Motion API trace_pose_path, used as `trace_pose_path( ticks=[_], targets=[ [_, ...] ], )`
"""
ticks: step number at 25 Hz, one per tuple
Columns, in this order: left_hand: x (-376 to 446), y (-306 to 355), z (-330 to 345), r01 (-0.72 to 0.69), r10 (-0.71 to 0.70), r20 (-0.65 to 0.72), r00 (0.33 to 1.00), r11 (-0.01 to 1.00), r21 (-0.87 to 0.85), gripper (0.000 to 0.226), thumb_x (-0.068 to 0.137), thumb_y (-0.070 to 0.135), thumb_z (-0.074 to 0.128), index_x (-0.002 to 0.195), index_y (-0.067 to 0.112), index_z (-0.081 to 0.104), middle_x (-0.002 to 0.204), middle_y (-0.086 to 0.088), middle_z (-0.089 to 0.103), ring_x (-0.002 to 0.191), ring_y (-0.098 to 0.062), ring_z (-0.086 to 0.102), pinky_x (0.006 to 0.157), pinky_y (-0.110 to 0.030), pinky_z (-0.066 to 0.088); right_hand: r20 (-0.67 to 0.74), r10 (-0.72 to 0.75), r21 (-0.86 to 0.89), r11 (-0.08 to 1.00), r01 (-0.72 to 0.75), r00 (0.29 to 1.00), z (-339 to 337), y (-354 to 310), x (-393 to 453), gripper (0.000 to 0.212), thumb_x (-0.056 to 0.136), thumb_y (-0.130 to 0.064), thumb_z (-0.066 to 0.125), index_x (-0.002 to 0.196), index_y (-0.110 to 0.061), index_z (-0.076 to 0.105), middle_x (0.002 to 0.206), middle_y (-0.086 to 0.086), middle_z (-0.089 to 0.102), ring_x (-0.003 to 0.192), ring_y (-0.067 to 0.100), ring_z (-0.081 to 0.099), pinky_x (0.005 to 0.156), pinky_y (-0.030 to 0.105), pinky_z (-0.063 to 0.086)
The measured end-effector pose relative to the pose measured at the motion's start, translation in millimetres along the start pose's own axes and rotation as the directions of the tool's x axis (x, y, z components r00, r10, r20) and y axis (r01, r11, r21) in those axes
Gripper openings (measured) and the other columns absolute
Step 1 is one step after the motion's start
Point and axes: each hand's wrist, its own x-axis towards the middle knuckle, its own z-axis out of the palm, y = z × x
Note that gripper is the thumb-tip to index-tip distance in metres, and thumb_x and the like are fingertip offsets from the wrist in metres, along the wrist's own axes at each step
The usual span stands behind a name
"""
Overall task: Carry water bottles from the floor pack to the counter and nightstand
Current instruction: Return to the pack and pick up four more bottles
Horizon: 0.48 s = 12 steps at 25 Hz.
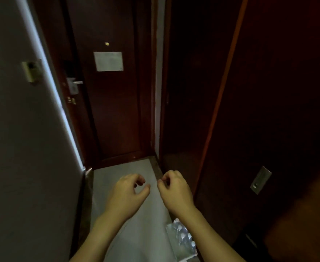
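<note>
Dark wood door (pixel 115 103) ahead with a white notice (pixel 108 61) on it, pale wall (pixel 23 129) at left, closet panels (pixel 269 110) at right. Left hand (pixel 126 193) and right hand (pixel 175 190) held out side by side, apart, fingers loosely curled, both empty. Bottle pack (pixel 182 237) sits on grey floor (pixel 125 171) under right forearm, by the closet

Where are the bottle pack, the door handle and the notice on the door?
bottle pack (pixel 182 237): head view, on the white caps under the right forearm.
door handle (pixel 77 82): head view, on the metal lever.
notice (pixel 108 61): head view, middle of the pale sheet.
</note>
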Motion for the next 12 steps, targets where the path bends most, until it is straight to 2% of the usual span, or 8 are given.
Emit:
trace_pose_path(
  ticks=[2, 4, 7, 12],
  targets=[
    [38.7, -4.5, 22.6, -0.053, 0.054, 0.059, 0.997, 0.998, -0.016, 0.013, 0.082, 0.039, 0.067, 0.088, 0.027, 0.066, 0.086, 0.015, 0.061, 0.082, -0.004, 0.055, 0.068, -0.02, 0.045, -0.031, 0.057, -0.013, 0.998, -0.057, 0.998, 2.7, 15.2, 31.7, 0.019, 0.09, -0.04, 0.055, 0.095, -0.022, 0.059, 0.103, -0.007, 0.051, 0.078, 0.012, 0.057, 0.07, 0.032, 0.05],
    [76.6, -10.4, 45.3, -0.096, 0.098, 0.115, 0.989, 0.995, -0.017, 0.014, 0.081, 0.042, 0.064, 0.089, 0.03, 0.065, 0.087, 0.016, 0.061, 0.083, -0.003, 0.056, 0.071, -0.026, 0.05, -0.06, 0.097, -0.002, 0.995, -0.097, 0.993, 6.5, 27.3, 68.9, 0.018, 0.09, -0.038, 0.056, 0.094, -0.021, 0.058, 0.103, -0.006, 0.05, 0.077, 0.013, 0.057, 0.069, 0.031, 0.049],
    [129.0, -19.0, 74.9, -0.134, 0.134, 0.163, 0.978, 0.991, -0.007, 0.015, 0.081, 0.043, 0.062, 0.09, 0.031, 0.065, 0.089, 0.016, 0.061, 0.084, -0.003, 0.056, 0.072, -0.032, 0.053, -0.075, 0.105, 0.006, 0.994, -0.105, 0.992, 15.9, 45.7, 124.2, 0.016, 0.091, -0.037, 0.057, 0.094, -0.022, 0.057, 0.104, -0.005, 0.05, 0.074, 0.011, 0.054, 0.063, 0.025, 0.04],
    [217.6, -23.6, 96.1, -0.192, 0.192, 0.192, 0.962, 0.981, -0.022, 0.011, 0.082, 0.034, 0.068, 0.088, 0.026, 0.066, 0.089, 0.013, 0.063, 0.081, -0.005, 0.057, 0.067, -0.024, 0.048, -0.093, 0.153, -0.018, 0.988, -0.155, 0.984, 17.1, 62.1, 196.4, 0.021, 0.091, -0.038, 0.057, 0.1, -0.019, 0.059, 0.109, -0.002, 0.051, 0.077, 0.013, 0.052, 0.065, 0.027, 0.038]
  ],
)
